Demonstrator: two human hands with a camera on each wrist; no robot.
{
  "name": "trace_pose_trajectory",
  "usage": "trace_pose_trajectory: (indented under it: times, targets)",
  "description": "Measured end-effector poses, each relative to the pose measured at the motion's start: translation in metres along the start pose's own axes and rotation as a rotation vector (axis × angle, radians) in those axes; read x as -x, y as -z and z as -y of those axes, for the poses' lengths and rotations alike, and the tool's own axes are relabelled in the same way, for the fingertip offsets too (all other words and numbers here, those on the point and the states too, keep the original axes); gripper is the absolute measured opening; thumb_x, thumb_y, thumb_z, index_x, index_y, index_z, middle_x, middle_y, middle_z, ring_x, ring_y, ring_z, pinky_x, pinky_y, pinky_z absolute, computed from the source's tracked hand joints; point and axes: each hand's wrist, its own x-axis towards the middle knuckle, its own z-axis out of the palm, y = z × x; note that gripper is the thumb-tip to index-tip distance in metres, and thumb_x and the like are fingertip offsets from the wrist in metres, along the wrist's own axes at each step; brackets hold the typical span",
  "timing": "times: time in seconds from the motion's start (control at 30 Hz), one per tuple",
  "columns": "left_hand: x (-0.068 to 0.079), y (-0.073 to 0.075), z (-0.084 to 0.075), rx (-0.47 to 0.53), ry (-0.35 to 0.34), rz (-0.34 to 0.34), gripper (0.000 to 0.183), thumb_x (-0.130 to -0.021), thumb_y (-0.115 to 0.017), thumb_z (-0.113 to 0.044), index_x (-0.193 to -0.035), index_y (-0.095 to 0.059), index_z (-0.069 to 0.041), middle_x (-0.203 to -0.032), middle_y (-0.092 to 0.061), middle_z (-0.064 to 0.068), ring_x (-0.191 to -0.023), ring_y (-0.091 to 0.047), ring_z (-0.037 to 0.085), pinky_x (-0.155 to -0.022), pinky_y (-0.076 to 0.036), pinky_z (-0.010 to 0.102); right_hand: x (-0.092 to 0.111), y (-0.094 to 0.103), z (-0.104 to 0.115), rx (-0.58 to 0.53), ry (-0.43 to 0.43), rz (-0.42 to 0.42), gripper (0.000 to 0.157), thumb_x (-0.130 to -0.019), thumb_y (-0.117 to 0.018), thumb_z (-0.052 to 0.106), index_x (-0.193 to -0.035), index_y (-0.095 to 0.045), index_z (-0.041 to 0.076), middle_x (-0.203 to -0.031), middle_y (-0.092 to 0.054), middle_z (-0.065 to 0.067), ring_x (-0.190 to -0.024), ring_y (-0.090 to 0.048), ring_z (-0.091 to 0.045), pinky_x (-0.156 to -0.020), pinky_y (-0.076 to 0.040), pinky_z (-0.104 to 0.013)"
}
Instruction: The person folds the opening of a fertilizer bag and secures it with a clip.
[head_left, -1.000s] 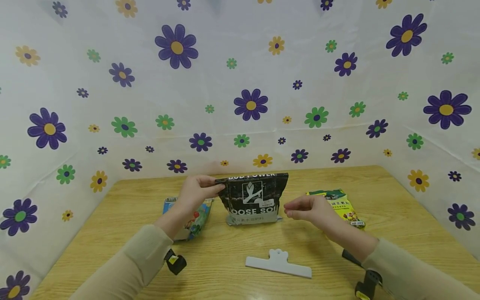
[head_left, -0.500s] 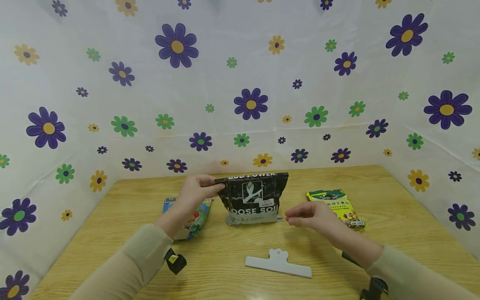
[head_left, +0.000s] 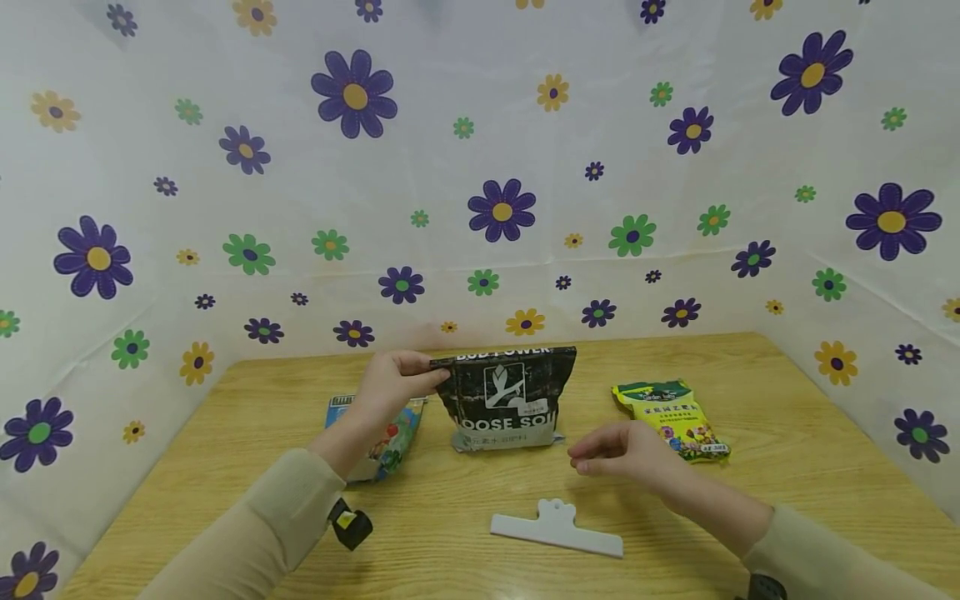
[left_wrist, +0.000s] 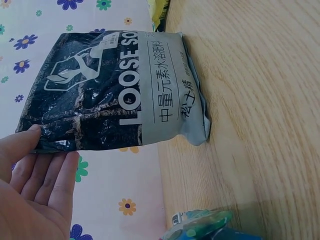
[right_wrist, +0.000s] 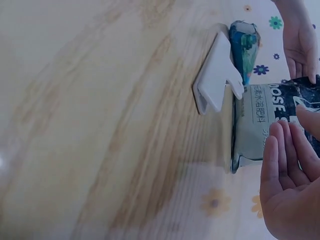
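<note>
Lowered slightly since the earlier frame: right hand (head_left: 633,457). Left to right: blue packet (head_left: 395,446); left hand (head_left: 388,387), fingers pinching upper left corner of black-and-grey bag (head_left: 510,400), upright on surface (head_left: 420,542); white clip (head_left: 557,527), lying before bag; right hand, fingers relaxed, just beside bag; yellow packet (head_left: 681,417), lying.

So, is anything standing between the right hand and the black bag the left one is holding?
Nothing visible does. In the head view, only tabletop shows between the right hand and the black bag. The white clip lies nearer the person, and the yellow packet lies beyond the right hand.
</note>
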Motion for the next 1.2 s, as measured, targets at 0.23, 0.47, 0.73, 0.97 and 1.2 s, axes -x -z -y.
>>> trace_pose_trajectory:
  times: [0.23, 0.47, 0.73, 0.97, 1.2]
  targets:
    - [0.000, 0.000, -0.001, -0.004, 0.014, 0.001, 0.035, -0.101, -0.075, -0.020, -0.129, -0.072, 0.002, -0.137, -0.071, 0.021, -0.115, -0.077, 0.032, -0.116, -0.052, 0.057, 0.003, -0.005, -0.003, 0.023, 0.008, 0.041, 0.029, -0.094, -0.082, 0.016, -0.116, -0.079, -0.002, -0.118, -0.080, -0.014, -0.101, -0.073, -0.009, -0.088, -0.059, -0.021]
    - [-0.001, 0.000, 0.000, 0.010, 0.020, 0.003, 0.037, -0.101, -0.075, -0.020, -0.131, -0.071, 0.002, -0.141, -0.069, 0.022, -0.115, -0.077, 0.031, -0.117, -0.051, 0.057, 0.006, -0.010, -0.007, -0.033, 0.018, 0.091, 0.030, -0.095, -0.081, 0.013, -0.118, -0.077, -0.006, -0.118, -0.080, -0.017, -0.099, -0.074, -0.008, -0.087, -0.059, -0.019]
    - [0.000, 0.000, 0.000, 0.006, 0.029, 0.007, 0.040, -0.102, -0.074, -0.021, -0.134, -0.070, 0.002, -0.143, -0.068, 0.021, -0.118, -0.076, 0.033, -0.119, -0.049, 0.058, 0.006, -0.015, -0.012, -0.032, 0.036, 0.127, 0.029, -0.095, -0.081, 0.012, -0.117, -0.077, -0.007, -0.115, -0.080, -0.016, -0.095, -0.072, -0.007, -0.083, -0.059, -0.019]
    - [0.000, 0.000, -0.002, 0.004, 0.030, 0.006, 0.037, -0.102, -0.075, -0.022, -0.131, -0.072, 0.001, -0.139, -0.070, 0.020, -0.118, -0.076, 0.033, -0.118, -0.050, 0.057, 0.006, -0.017, -0.015, -0.027, 0.052, 0.133, 0.029, -0.095, -0.080, 0.011, -0.116, -0.077, -0.008, -0.112, -0.081, -0.017, -0.093, -0.072, -0.007, -0.079, -0.059, -0.018]
    - [0.001, 0.000, -0.002, 0.001, 0.045, 0.001, 0.040, -0.102, -0.074, -0.022, -0.134, -0.069, 0.001, -0.142, -0.067, 0.022, -0.117, -0.076, 0.034, -0.119, -0.049, 0.058, 0.006, -0.016, -0.016, -0.030, 0.033, 0.143, 0.029, -0.096, -0.079, 0.011, -0.117, -0.076, -0.009, -0.112, -0.081, -0.016, -0.091, -0.071, -0.006, -0.079, -0.059, -0.019]
